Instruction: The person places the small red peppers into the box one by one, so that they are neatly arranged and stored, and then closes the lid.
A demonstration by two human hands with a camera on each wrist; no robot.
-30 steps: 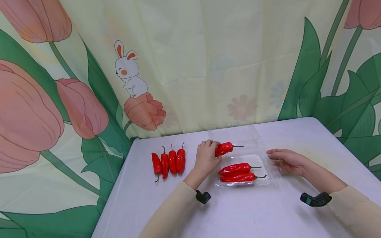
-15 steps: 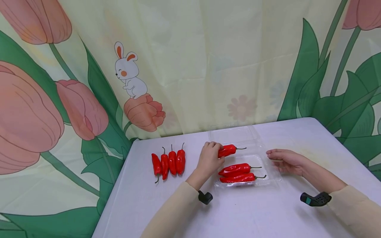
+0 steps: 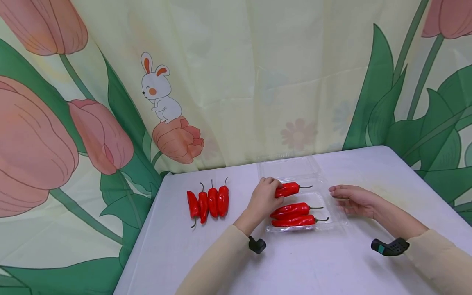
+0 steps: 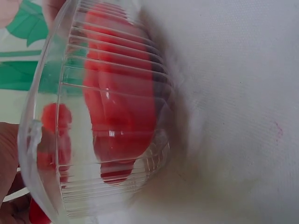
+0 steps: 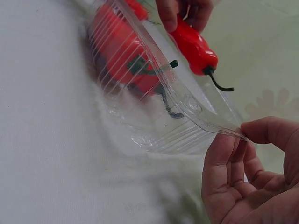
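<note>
My left hand (image 3: 263, 199) grips a red pepper (image 3: 289, 189) by its blunt end, stem pointing right, above the far part of a clear plastic clamshell box (image 3: 274, 230). Two more red peppers (image 3: 291, 210) lie side by side in the box, stems to the right. At the box's right side is my right hand (image 3: 355, 200). The right wrist view shows its thumb and fingers pinching the box rim (image 5: 189, 105), with the held pepper (image 5: 196, 51) just over the opening. In the left wrist view the box wall (image 4: 70, 140) covers most of the left hand's fingers.
Several red peppers (image 3: 213, 201) stand in a row on the white tablecloth (image 3: 221, 246), left of the box. The box's clear lid (image 3: 289, 167) lies folded back toward the printed curtain (image 3: 228, 82) behind the table.
My left hand has moved right and slightly nearer with its pepper, further over the box. The right hand has stayed at the box rim.
</note>
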